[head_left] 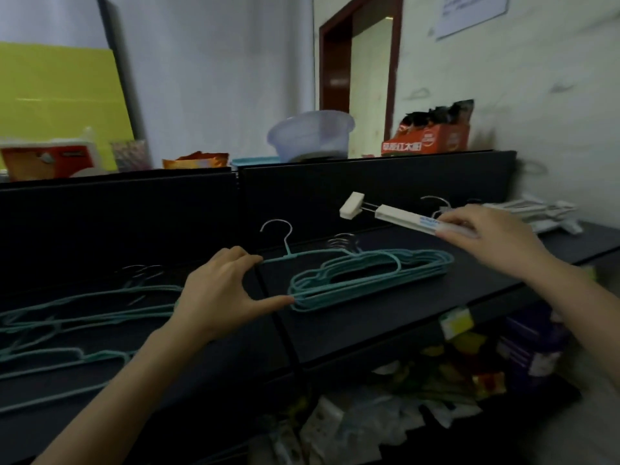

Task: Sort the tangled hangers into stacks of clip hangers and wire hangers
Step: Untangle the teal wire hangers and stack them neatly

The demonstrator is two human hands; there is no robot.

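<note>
Two bare hands above a dark matte desk (369, 333), backed by a black upright partition panel (134, 223).

Position of left hand (218, 297): at the left end of a flat stack of teal coated wire hangers (369, 276), near desk centre. Fingers spread and released; fingertips touching the upper wire of the topmost hanger, thumb tip touching the lower left corner of the stack. Hook of the topmost hanger raised above the remaining hooks.

Position of right hand (496, 236): raised over the desk, right of and behind the stack. Fingers grasping one white plastic clip hanger (392, 214) by the bar, near the metal hook. Clip at the free end extended on two thin rods, clear of the desk.

Further white clip hangers (536, 211) piled at the far right rear of the desk, just beyond the right hand.

Loose teal wire hangers (84, 303) overlapping on the left part of the desk, partly blurred.

On top of the partition: translucent bluish plastic bowl (312, 135), orange printed carton (426, 142). Assorted bags and packaging (436, 374) below the desk edge.
</note>
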